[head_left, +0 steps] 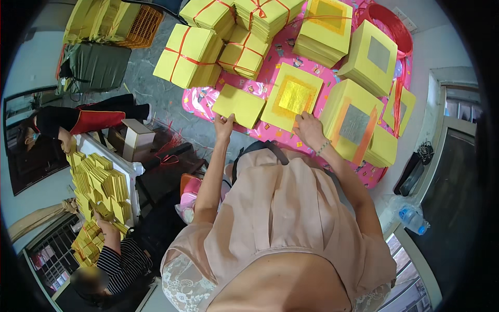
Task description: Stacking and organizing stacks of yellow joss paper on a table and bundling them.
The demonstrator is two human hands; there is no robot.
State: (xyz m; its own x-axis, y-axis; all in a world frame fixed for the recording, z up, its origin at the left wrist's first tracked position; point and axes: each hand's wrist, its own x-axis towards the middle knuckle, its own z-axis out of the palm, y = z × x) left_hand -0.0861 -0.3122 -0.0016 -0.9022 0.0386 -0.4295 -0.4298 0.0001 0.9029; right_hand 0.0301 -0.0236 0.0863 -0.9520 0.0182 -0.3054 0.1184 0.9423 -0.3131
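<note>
On a pink printed cloth lies a plain yellow paper (238,104), perhaps folded or a thin pile. My left hand (224,126) pinches its near edge. Just right of it is a yellow sheet (276,99) bearing an orange square with a shiny gold-foil centre (296,98). My right hand (309,130) is closed at this sheet's near right edge, fingertips on the paper. Beside that hand stands a tall stack of yellow paper (332,104) with a silver square and an orange strip on top.
Yellow paper bundles tied with red string (188,57) stand at the table's far left. More stacks (370,54) and a red basket (397,31) are at the right on the pink cloth (283,52). Two people work at a left table with yellow paper pieces (99,182).
</note>
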